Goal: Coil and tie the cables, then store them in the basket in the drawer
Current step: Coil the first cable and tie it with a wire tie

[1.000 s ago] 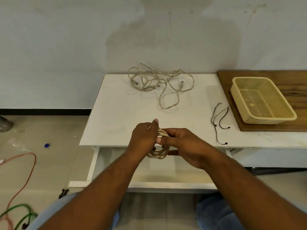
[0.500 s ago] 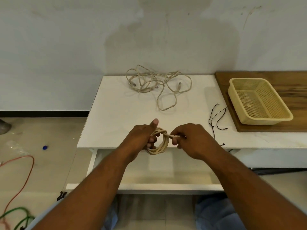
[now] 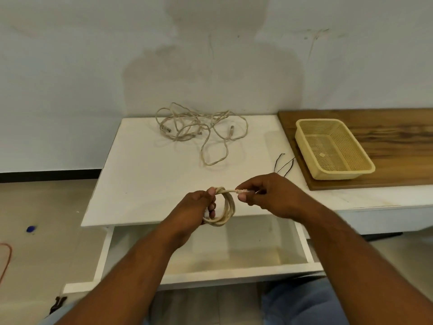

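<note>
Hands at the front edge of the white table [image 3: 145, 174], above the open drawer [image 3: 234, 256]. Left hand [image 3: 196, 207] closed around a small coil of beige cable [image 3: 226, 211], thumb pressed on top where the wraps cross, fingers curled through the loop. Coil held upright, hanging just over the table's front lip. Right hand [image 3: 269, 195] pinched shut on the coil's free end, thumb and forefinger gripping just behind the clear plug [image 3: 243, 191], short length of cable drawn level between the two hands. Hands near each other, not touching.

Farther back on the table, near the wall: loose tangle of beige cable [image 3: 201, 132], uncoiled, one long loop trailing toward the front, well apart from the hands. Thin black ties [image 3: 284, 163] lying on the white surface just behind the right hand, partly hidden by it, beside the wooden board [image 3: 386, 127]. Yellow mesh basket [image 3: 365, 168] sitting on that board, to the right of the table, not in the drawer. Drawer pulled out below the hands, pale inside, nothing visible in it. Off to the left on the floor: small blue object [image 3: 30, 229] and a bit of orange cord [image 3: 5, 261].
</note>
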